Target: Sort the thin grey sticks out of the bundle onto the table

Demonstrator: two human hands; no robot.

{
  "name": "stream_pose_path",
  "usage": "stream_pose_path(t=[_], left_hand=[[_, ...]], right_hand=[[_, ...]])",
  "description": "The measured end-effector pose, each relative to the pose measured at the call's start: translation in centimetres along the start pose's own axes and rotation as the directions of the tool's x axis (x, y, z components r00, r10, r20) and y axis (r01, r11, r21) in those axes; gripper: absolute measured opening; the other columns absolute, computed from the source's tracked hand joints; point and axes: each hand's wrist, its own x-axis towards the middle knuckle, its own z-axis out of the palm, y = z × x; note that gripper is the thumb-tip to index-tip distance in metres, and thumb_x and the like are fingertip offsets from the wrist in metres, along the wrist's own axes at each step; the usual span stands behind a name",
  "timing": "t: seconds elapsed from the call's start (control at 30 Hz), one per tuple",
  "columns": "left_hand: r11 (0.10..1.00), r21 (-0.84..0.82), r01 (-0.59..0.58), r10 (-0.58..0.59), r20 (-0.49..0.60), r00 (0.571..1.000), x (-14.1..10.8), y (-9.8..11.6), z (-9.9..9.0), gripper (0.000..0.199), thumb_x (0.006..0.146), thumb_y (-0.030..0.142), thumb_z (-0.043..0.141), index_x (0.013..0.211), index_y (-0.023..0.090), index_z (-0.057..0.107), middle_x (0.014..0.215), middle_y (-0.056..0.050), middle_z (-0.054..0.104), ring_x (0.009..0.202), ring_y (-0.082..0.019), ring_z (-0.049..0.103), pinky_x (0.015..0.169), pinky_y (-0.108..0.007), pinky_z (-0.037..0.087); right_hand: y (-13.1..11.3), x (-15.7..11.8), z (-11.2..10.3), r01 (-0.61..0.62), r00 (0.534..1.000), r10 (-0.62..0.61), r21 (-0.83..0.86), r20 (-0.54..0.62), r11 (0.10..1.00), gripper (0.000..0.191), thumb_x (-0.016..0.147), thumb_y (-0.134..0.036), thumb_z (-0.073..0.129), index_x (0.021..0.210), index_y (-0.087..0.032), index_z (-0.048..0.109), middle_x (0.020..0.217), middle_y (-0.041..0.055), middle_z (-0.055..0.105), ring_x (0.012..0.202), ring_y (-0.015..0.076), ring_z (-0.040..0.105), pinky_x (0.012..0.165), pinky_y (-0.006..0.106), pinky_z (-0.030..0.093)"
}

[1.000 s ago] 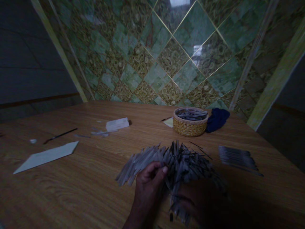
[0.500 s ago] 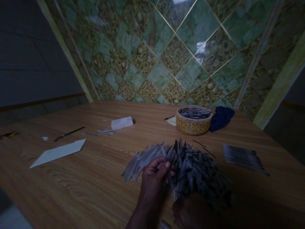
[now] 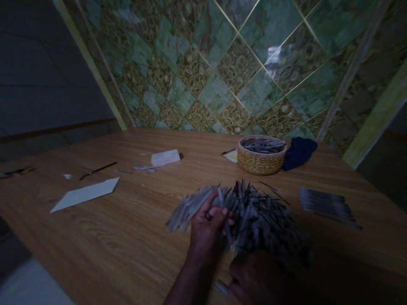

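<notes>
My left hand (image 3: 210,218) is closed in a pinch on a narrow, pale grey, see-through strip (image 3: 227,231), its index finger stretched forward. The strip slants down toward my right hand (image 3: 254,271), which is a dark, closed shape low in the view. A short silvery piece (image 3: 221,287) shows at the near side of that hand; what its fingers hold is too dark to tell. Just beyond both hands lies a big loose heap of dark sticks and strips (image 3: 270,220). Paler flat strips (image 3: 190,205) fan out left of the heap.
Behind the heap stands a woven basket (image 3: 261,163) of similar sticks, beside a dark blue cloth (image 3: 299,152). A row of dark sticks (image 3: 326,203) lies right. Leftward are a white box (image 3: 165,157), a pale card (image 3: 85,194), a thin black tool (image 3: 98,170) and scissors-like handles (image 3: 17,171).
The view has tilted slightly, so the table things sit a little higher and further right. My left index finger has straightened forward; the strip stays in that hand.
</notes>
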Motion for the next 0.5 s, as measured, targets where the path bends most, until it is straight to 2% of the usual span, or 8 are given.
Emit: stream_pose_path(t=[0.1,0.27,0.33,0.43,0.5], left_hand=[[0.999,0.022,-0.033,0.032,0.028,0.999,-0.2,0.1,-0.1,0.072,0.071,0.019,0.071,0.134,0.009,0.039,0.063,-0.001,0.066,0.052,-0.015,0.064,0.037,-0.017,0.04],[0.998,0.052,-0.031,0.026,0.109,0.994,-0.4,0.2,-0.1,0.083,0.072,0.018,0.069,0.143,0.013,0.025,0.062,0.001,0.064,0.053,-0.016,0.064,0.036,-0.018,0.043],[0.998,0.054,-0.02,0.012,0.136,0.991,-0.4,0.2,-0.1,0.086,0.071,0.018,0.07,0.143,0.014,0.023,0.062,0.001,0.064,0.053,-0.017,0.065,0.036,-0.018,0.043],[0.999,0.051,-0.001,-0.007,0.16,0.987,-0.3,0.1,-0.2,0.086,0.069,0.018,0.071,0.142,0.014,0.026,0.063,0.0,0.065,0.054,-0.018,0.066,0.035,-0.018,0.043],[0.999,0.039,-0.001,-0.005,0.155,0.988,-0.2,0.1,-0.2,0.084,0.069,0.019,0.072,0.141,0.014,0.028,0.063,0.0,0.065,0.055,-0.019,0.067,0.036,-0.018,0.044]], right_hand=[[-1.0,0.2,1.0,-0.077,0.997,0.076,0.031,0.022,0.997,0.017,0.07,-0.031,0.059,0.08,-0.02,0.069,0.072,0.008,0.073,0.061,0.0268,0.069,0.054,0.033,0.053],[-2.2,0.7,1.8,-0.052,0.999,0.052,0.048,0.001,0.998,0.017,0.068,-0.027,0.057,0.078,-0.017,0.067,0.07,0.0093,0.073,0.053,0.0274,0.067,0.043,0.031,0.046],[-2.3,0.8,1.7,-0.021,0.999,0.019,0.052,0.046,0.998,0.018,0.066,-0.02,0.055,0.078,-0.014,0.067,0.068,0.0107,0.072,0.052,0.029,0.066,0.04,0.03,0.043],[-2.1,0.6,1.1,-0.051,0.996,0.045,0.082,0.076,0.995,0.021,0.064,-0.016,0.053,0.079,-0.014,0.067,0.07,0.0137,0.072,0.057,0.0313,0.067,0.042,0.03,0.04],[-1.6,0.2,0.4,-0.068,0.997,0.061,0.204,0.041,0.977,0.018,0.065,-0.018,0.053,0.078,-0.015,0.065,0.074,0.0141,0.072,0.062,0.0305,0.067,0.045,0.029,0.038]])
